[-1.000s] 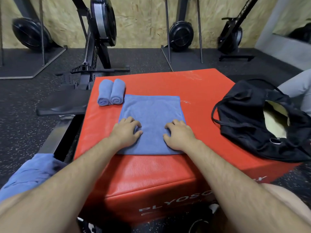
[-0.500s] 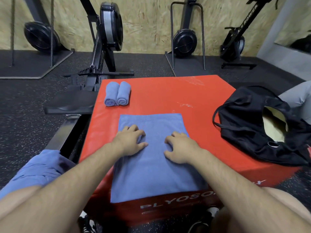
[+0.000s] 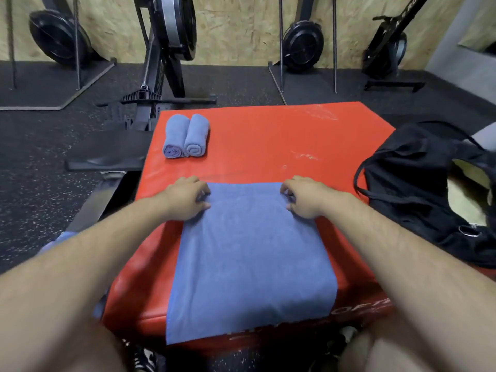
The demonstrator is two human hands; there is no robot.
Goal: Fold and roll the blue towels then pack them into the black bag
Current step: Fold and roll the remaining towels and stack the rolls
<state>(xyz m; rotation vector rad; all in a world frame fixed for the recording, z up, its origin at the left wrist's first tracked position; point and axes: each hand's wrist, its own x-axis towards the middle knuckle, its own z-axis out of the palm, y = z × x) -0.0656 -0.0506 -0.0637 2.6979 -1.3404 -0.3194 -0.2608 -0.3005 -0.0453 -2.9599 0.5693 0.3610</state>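
Blue towel (image 3: 252, 253) is laid flat on the red surface (image 3: 268, 135), with its near end draped over the front edge. Its far left corner is pinched by the left hand (image 3: 188, 197), fingers curled, and the far right corner is gripped the same way by the right hand (image 3: 306, 196). Two rolled towels (image 3: 185, 136) are parked side by side, touching, near the surface's far left corner. The black bag (image 3: 418, 189) is slumped on the right, mouth gaping open.
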